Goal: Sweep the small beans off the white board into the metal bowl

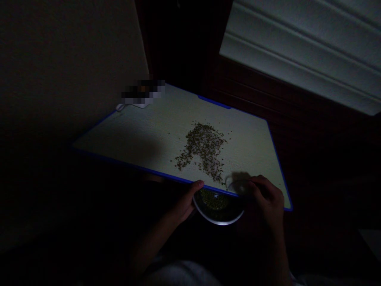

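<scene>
hands low over the near side of a pale desk [143, 131], pinched a small spoon-like piece [238, 186] in the right hand [269, 194], too dark to name for certain; with the left hand [187, 201], set a thumb on the blue edge [166, 175], fingers mostly hidden below, and could not tell a grip on desk or bowl from a mere rest. judged a knock or tilt of the desk the chief risk, likely to spill seeds wide; in such dim light, could easily have overlooked strays. under the near edge, saw a metal bowl [222, 223], partly covered, beside the left hand, with greenish seeds [213, 199] inside; judged a nudge there enough to spoil its lineup. mid-desk, saw loose seeds [205, 143] in a forked patch, one leg close to the piece, plus a few scattered singles.
</scene>
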A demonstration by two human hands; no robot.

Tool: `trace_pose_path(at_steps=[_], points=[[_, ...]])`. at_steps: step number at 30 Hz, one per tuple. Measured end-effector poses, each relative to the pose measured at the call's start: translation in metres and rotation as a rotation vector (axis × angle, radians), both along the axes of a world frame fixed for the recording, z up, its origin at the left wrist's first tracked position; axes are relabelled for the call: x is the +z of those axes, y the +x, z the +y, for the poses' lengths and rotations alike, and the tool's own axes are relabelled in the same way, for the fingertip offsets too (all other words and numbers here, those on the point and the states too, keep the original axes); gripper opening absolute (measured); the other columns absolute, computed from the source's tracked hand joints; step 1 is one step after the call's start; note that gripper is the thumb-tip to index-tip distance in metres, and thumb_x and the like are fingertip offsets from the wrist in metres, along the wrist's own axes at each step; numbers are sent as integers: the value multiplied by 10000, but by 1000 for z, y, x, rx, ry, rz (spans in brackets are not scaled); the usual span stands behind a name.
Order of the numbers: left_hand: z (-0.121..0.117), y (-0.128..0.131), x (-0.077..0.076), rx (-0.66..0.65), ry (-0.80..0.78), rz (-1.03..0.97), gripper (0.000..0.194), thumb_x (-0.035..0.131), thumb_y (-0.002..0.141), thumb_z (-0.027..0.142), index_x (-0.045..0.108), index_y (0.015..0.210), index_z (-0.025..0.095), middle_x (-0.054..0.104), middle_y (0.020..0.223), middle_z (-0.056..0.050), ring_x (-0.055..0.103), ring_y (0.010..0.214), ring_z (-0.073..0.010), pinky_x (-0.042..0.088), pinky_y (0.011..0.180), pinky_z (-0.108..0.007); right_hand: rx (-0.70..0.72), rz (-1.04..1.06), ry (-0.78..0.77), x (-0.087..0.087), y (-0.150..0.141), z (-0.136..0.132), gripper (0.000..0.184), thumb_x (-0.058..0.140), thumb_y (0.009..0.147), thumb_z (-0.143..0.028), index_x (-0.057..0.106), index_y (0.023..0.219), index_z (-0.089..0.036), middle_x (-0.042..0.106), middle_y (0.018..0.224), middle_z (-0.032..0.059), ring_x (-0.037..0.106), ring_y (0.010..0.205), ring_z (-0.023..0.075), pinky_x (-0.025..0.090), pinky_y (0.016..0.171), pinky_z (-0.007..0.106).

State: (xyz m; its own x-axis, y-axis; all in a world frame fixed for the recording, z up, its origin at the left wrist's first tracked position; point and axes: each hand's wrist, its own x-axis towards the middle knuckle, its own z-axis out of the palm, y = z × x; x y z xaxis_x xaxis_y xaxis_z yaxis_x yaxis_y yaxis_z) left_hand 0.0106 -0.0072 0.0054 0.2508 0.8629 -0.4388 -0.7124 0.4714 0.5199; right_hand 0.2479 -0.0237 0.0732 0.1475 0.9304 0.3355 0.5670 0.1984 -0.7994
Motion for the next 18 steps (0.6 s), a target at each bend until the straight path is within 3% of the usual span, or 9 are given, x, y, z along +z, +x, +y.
trace_pose_path(at_steps=[10,18], points=[[0,0,-2,-5,18,-10,391,880,719,352,763,1034,152,832,1046,-106,717,1168,-351,506,1103,-500,27,-26,-17,5,-3,0,172,729,886,-402,785,882,-239,733,825,23,681,762,191,518,659,290],[-1,1,2,13,-9,4,429,876,719,338,757,1083,142,828,1073,-118,720,1161,-356,490,1118,-513,-153,-35,33,1,-4,3,196,714,906,-412,767,941,-227,771,890,33,707,811,207,539,725,309]])
